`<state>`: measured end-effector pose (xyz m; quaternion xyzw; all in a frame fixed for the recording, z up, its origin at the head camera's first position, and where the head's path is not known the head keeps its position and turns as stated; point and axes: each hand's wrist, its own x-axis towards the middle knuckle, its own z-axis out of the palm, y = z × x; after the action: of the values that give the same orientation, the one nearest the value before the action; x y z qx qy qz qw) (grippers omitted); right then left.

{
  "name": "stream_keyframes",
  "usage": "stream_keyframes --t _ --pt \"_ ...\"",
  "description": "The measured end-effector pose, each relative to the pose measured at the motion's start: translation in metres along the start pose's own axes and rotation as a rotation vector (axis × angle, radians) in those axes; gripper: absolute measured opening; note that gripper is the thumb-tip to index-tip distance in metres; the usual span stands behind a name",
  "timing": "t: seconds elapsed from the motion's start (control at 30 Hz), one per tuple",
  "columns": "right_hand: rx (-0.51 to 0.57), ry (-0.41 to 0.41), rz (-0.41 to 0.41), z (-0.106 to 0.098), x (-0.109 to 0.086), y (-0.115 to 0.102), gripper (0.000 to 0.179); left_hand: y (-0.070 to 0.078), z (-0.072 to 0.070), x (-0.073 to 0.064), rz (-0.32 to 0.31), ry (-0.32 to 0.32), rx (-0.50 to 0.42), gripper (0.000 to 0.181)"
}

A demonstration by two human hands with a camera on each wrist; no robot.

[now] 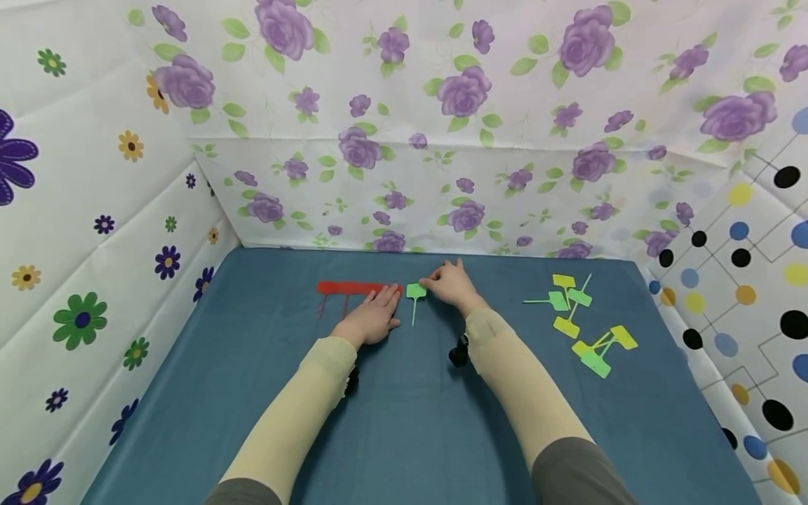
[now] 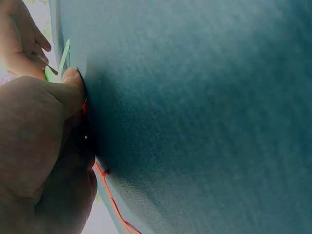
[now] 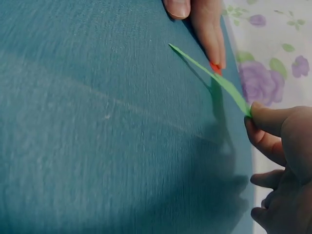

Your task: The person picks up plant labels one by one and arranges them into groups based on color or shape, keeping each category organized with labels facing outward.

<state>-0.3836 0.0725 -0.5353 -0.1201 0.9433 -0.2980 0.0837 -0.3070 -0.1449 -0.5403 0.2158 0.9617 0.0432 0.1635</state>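
A green T-shaped plant label (image 1: pixel 416 291) is pinched at its right edge between the thumb and forefinger of my right hand (image 1: pixel 453 286). In the right wrist view this green label (image 3: pixel 228 87) is tilted, its head raised off the cloth. Flat on a row of red plant labels (image 1: pixel 344 287) rests my left hand (image 1: pixel 370 317), fingers straight, near the row's right end. Their heads sit side by side and their thin stems point toward me. The hand hides some of the stems. A red label's edge (image 3: pixel 215 68) shows under the left fingertips in the right wrist view.
Loose yellow labels (image 1: pixel 566 327) and green labels (image 1: pixel 595 363) lie scattered and partly overlapping at the right. Blue cloth (image 1: pixel 404 421) covers the table. Behind it rises a floral sheet (image 1: pixel 416 189), with patterned sheets at both sides.
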Motion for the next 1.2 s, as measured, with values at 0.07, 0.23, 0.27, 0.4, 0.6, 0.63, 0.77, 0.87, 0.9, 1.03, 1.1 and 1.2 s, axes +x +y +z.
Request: stream_keyframes --t 0.07,0.23,0.27,0.4,0.6,0.63,0.77,0.87,0.9,1.03,1.1,1.2 --pt "-0.048 0.012 -0.002 0.002 0.002 -0.002 0.038 0.0 0.0 0.0 -0.003 0.001 -0.001 0.07" --pt "-0.093 0.015 0.05 0.007 0.004 -0.005 0.039 0.001 -0.001 -0.001 0.0 0.002 -0.013 0.07" --pt "-0.094 0.014 0.061 0.008 0.004 -0.006 0.04 0.001 0.0 -0.001 0.001 0.002 -0.012 0.07" --pt "-0.111 0.015 0.075 0.01 0.003 -0.007 0.04 0.0 0.001 -0.001 -0.002 -0.001 -0.002 0.069" --pt "-0.131 0.028 0.088 0.014 0.004 -0.007 0.04 -0.001 0.002 0.0 -0.009 -0.008 -0.01 0.069" --pt "-0.132 0.027 0.092 0.015 0.004 -0.007 0.041 -0.001 0.002 0.0 -0.009 -0.008 -0.014 0.07" --pt "-0.143 0.021 0.107 0.017 0.006 -0.006 0.042 -0.001 0.002 -0.001 -0.004 -0.002 -0.02 0.07" --pt "-0.155 0.021 0.115 0.019 0.007 -0.007 0.042 0.0 0.001 -0.002 0.0 0.003 -0.009 0.07" --pt "-0.156 0.021 0.117 0.019 0.007 -0.007 0.042 -0.001 0.0 -0.002 0.0 0.003 -0.006 0.071" --pt "-0.156 0.03 0.128 0.02 0.006 -0.009 0.042 0.0 -0.001 -0.002 -0.001 0.005 -0.012 0.07" --pt "-0.158 0.034 0.13 0.021 0.005 -0.01 0.042 0.0 -0.001 -0.002 -0.003 -0.001 -0.016 0.07" --pt "-0.167 0.042 0.137 0.02 0.004 -0.009 0.043 0.001 -0.001 0.0 -0.001 -0.006 -0.016 0.07"
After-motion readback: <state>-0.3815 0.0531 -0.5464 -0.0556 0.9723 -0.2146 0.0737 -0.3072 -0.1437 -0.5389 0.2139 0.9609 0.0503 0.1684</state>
